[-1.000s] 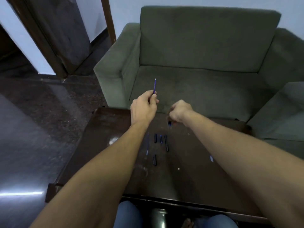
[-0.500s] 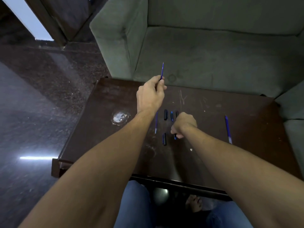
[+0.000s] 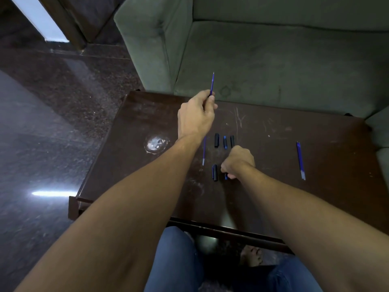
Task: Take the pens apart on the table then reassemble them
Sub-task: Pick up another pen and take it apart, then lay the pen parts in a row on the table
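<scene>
The left hand (image 3: 195,116) is raised above the dark bench (image 3: 130,165), its fingers pinching a thin blue refill (image 3: 212,85) that points upward. The right hand (image 3: 239,161) rests on the bench, fingers curled around a small blue pen piece (image 3: 225,176), with black caps (image 3: 216,140) and another refill (image 3: 204,151) just beside it and a blue pen (image 3: 300,160) well apart to the right.

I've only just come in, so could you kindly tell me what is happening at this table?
A seated person is working on pens taken apart on a dark wooden table. The left hand holds a thin blue refill raised above the table, tip pointing away. The right hand is down on the table, its grip closed on a small blue-and-black part. Several short black and blue parts lie beside it, a second refill under the left wrist, and a blue pen lies apart at the right.
</scene>
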